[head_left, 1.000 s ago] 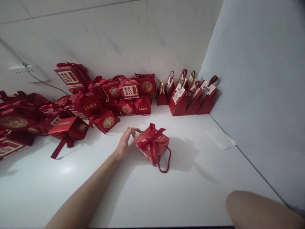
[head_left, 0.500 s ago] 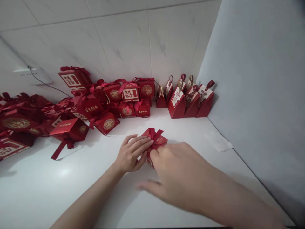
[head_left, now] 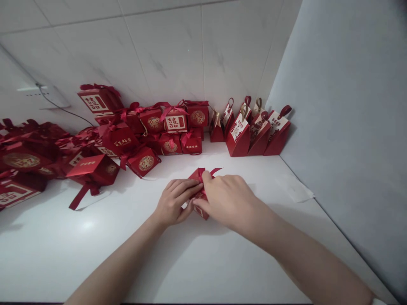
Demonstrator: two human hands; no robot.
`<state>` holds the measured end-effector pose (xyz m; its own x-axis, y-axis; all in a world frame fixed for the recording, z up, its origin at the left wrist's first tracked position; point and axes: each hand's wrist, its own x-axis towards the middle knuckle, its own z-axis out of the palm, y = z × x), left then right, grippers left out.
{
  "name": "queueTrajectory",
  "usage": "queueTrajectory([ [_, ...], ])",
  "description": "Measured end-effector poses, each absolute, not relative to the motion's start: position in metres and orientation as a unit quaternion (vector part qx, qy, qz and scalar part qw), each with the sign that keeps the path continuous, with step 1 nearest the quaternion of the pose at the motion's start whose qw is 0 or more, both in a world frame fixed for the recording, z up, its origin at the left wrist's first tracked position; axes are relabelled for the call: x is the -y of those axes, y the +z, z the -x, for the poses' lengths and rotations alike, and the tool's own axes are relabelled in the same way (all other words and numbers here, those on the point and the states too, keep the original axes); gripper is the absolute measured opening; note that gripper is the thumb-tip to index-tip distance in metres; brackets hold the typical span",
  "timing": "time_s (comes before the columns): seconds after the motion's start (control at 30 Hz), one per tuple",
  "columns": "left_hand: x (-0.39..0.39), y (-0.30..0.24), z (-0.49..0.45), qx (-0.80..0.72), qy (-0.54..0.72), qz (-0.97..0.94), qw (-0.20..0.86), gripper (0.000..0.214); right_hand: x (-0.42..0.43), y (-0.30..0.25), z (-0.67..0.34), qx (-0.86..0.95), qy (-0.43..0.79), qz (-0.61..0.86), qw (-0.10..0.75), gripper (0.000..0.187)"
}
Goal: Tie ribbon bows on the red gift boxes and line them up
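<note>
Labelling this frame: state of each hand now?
Left hand: fingers on the red gift box; grip cannot be told.
Right hand: curled at the box's red ribbon; whether it pinches cannot be told.

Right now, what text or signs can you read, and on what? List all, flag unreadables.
"囍": box topping the pile at left.
"囍": box with white panel, mid-pile.
"百年好合", probably: gold, on the tilted box left of centre.
Too small or blurred: gold medallions, other gold lettering, cards on triangular boxes.
Cut by frame: lower-left box's sign.
Mostly covered: box being worked on.
</note>
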<state>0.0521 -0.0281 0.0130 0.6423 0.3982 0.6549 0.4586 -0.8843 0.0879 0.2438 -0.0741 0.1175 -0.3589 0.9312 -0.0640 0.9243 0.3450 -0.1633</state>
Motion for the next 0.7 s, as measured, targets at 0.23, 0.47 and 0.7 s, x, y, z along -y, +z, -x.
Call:
queueTrajectory([
  [0.23, 0.028, 0.016, -0.053, 0.236, -0.336, 0.91, 0.047, 0.042, 0.062, 0.118, -0.25, 0.823, 0.154, 0.546, -0.038, 0.024],
  [0.47, 0.03, 0.023, -0.053, 0.239, -0.303, 0.92, 0.07, 0.034, 0.056, 0.115, -0.25, 0.855, 0.193, 0.472, -0.091, 0.015],
  [0.7, 0.032, 0.024, -0.056, 0.265, -0.3, 0.912, 0.087, 0.029, 0.058, 0.111, -0.249, 0.871, 0.167, 0.455, -0.073, 0.022],
])
